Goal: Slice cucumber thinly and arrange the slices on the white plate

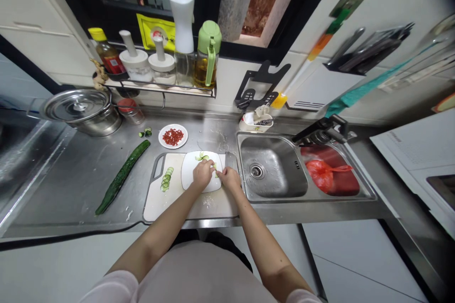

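A square white plate [188, 182] rests on the cutting board [177, 203]. Cucumber slices [202, 156] are laid out near the plate's far edge. My left hand [204, 173] is over the plate, its fingers closed around what look like cucumber slices, mostly hidden. At the plate's right edge my right hand [230, 179] pinches a pale green cucumber slice [216, 174]. The two sets of fingertips are close together. A row of overlapping cucumber slices [166, 180] lies on the left part of the board.
A whole cucumber [122, 177] lies left of the board. Behind it are cucumber ends [145, 132] and a small plate of chopped red pieces [173, 136]. A lidded steel pot [83, 111] stands far left. The sink [273, 165] adjoins the board's right side.
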The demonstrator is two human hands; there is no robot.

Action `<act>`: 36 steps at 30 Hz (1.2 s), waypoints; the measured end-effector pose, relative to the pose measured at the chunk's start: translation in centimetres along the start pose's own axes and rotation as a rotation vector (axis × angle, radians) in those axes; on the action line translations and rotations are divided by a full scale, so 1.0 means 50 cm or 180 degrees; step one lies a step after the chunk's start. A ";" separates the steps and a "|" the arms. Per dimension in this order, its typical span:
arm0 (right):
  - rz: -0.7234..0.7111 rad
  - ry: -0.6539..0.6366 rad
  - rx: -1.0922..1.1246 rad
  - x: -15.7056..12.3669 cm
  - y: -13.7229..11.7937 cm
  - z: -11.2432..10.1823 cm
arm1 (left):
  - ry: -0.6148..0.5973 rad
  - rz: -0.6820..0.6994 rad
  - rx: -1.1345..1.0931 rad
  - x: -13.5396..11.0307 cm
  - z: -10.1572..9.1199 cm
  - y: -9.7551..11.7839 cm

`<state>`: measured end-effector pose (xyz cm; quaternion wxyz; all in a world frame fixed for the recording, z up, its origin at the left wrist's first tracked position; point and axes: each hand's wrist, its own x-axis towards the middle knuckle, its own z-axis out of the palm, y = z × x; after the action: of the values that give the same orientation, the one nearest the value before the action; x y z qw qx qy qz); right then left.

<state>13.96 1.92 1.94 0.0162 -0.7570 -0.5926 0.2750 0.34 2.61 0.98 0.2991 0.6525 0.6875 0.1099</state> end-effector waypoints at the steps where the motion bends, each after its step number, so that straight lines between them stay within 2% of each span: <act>1: -0.0004 0.0006 0.0015 0.000 0.001 0.001 | 0.0007 0.0006 0.0011 0.000 0.000 0.000; 9: 0.0092 -0.0034 0.0149 0.006 0.007 0.008 | -0.0002 0.0027 0.0032 0.002 0.002 -0.002; 17: 0.0031 -0.0056 0.0194 0.000 0.005 -0.004 | 0.0024 0.0011 -0.0027 0.000 0.000 -0.002; 22: -0.0033 0.0046 0.0262 -0.009 0.006 -0.012 | 0.0129 -0.0016 -0.0138 -0.005 -0.009 0.000; 25: -0.0091 0.0180 0.0387 -0.015 0.011 -0.017 | 0.0321 -0.0032 -0.0373 -0.018 -0.025 -0.005; 30: -0.0138 0.0465 0.0619 -0.024 0.034 -0.027 | 0.0807 0.0008 -0.0930 -0.067 -0.064 -0.046; 36: -0.0248 0.0621 0.0791 -0.033 0.068 -0.024 | 0.1362 -0.0356 -0.1268 -0.162 -0.087 -0.141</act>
<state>17.25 -0.23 2.45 0.1778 -0.7487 -0.5785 0.2705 -8.19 -5.02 2.78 0.2751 0.5041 0.7348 0.3610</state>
